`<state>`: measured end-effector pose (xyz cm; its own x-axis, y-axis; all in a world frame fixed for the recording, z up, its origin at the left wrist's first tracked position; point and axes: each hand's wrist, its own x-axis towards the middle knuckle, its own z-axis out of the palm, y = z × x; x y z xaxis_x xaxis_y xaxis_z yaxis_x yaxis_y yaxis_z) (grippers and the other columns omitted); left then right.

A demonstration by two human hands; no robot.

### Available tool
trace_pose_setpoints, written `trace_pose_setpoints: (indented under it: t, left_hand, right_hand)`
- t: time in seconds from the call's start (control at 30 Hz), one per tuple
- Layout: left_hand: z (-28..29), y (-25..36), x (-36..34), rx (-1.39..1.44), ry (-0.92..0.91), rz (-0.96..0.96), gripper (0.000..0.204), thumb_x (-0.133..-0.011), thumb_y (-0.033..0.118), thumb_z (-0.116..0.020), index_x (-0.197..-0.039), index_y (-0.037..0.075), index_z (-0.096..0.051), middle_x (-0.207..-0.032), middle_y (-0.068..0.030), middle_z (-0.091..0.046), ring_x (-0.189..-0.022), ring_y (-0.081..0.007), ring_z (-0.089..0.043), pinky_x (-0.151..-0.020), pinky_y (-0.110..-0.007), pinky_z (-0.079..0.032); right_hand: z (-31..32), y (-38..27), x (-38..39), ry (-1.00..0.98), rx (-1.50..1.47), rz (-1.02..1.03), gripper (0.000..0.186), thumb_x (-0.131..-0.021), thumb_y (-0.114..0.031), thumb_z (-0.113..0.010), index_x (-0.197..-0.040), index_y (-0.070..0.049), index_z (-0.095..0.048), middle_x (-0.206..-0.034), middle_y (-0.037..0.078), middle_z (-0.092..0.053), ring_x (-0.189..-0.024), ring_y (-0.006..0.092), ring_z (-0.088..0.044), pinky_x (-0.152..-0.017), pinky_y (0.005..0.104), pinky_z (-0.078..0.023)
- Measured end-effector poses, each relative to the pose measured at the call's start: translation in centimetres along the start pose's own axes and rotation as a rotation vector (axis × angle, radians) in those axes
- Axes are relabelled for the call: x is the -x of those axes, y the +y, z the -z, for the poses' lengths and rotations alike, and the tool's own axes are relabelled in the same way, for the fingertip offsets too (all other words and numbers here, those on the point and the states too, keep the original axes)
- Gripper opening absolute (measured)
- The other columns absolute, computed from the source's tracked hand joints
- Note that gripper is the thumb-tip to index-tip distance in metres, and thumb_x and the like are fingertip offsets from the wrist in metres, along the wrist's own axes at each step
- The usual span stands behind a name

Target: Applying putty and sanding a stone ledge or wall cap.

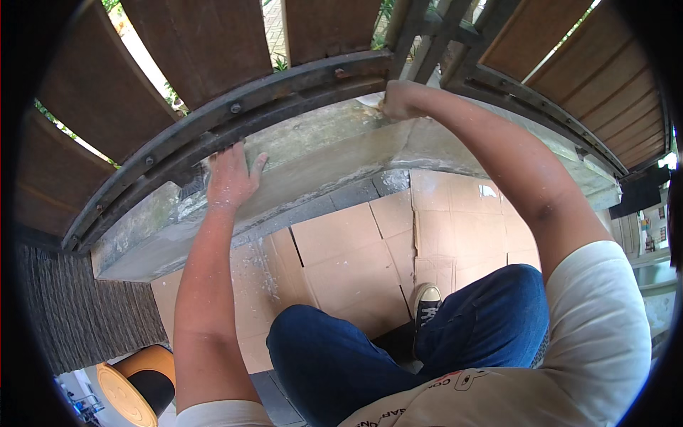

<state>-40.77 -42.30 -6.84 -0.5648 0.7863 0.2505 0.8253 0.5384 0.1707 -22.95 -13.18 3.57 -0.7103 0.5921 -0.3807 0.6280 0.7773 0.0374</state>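
Note:
My left hand rests on the weathered concrete ledge, fingertips at the underside of the dark metal rail, thumb spread apart. Farther right, my right hand reaches to the back of the ledge below the rail's corner, its fingers curled and partly blurred. A small pale, brownish-stained item shows at its fingertips; I cannot make out what it is. Wooden slats rise above the rail, bolted to the metalwork.
Scuffed cardboard sheets cover the paving below, around my sneaker and bent knees. Dark textured wall stands at the left, with an orange-rimmed container at lower left. A second slatted panel curves away to the right.

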Motion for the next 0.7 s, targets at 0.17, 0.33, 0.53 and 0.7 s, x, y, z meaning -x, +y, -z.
trace_pose_setpoints:
  t: [0.17,0.33,0.53,0.7]
  left_hand:
    - [-0.3,-1.0,0.9,-0.012,-0.001,0.011,0.059,-0.091,0.045,-0.054,-0.124,-0.003,-0.049,-0.124,-0.0259,-0.052,-0.120,-0.0402,-0.046,-0.105,-0.051,-0.030]
    - [-0.7,0.1,0.1,-0.065,0.149,-0.107,0.055,-0.092,0.044,-0.053,-0.122,-0.003,-0.049,-0.117,-0.0265,-0.056,-0.114,-0.0402,-0.051,-0.102,-0.051,-0.032]
    - [-1.4,-0.7,0.5,-0.018,0.100,-0.044,0.060,-0.091,0.046,-0.054,-0.124,-0.004,-0.048,-0.125,-0.0281,-0.052,-0.120,-0.0418,-0.047,-0.105,-0.052,-0.030]
    - [-1.2,-0.8,0.4,-0.019,0.104,-0.060,0.056,-0.092,0.047,-0.053,-0.119,-0.002,-0.051,-0.109,-0.0272,-0.059,-0.107,-0.0409,-0.055,-0.098,-0.048,-0.037]
  right_hand:
    - [-4.3,2.2,2.3,0.083,0.004,0.183,0.032,-0.078,-0.018,-0.058,-0.091,0.010,-0.068,-0.096,0.027,-0.067,-0.094,0.0397,-0.066,-0.083,0.0445,-0.051]
    - [-1.9,1.8,-1.7,0.035,0.162,0.121,0.032,-0.083,-0.026,-0.054,-0.091,0.000,-0.072,-0.106,0.026,-0.064,-0.098,0.0410,-0.063,-0.087,0.0441,-0.050]
    - [-7.1,5.2,0.5,0.274,-0.220,0.146,0.032,-0.086,-0.025,-0.053,-0.096,0.001,-0.070,-0.102,0.028,-0.064,-0.097,0.0408,-0.063,-0.087,0.0453,-0.050]
    - [-4.2,8.2,6.4,0.264,-0.241,0.100,0.035,-0.086,-0.025,-0.058,-0.111,-0.002,-0.067,-0.105,0.025,-0.065,-0.098,0.0402,-0.062,-0.090,0.0439,-0.048]
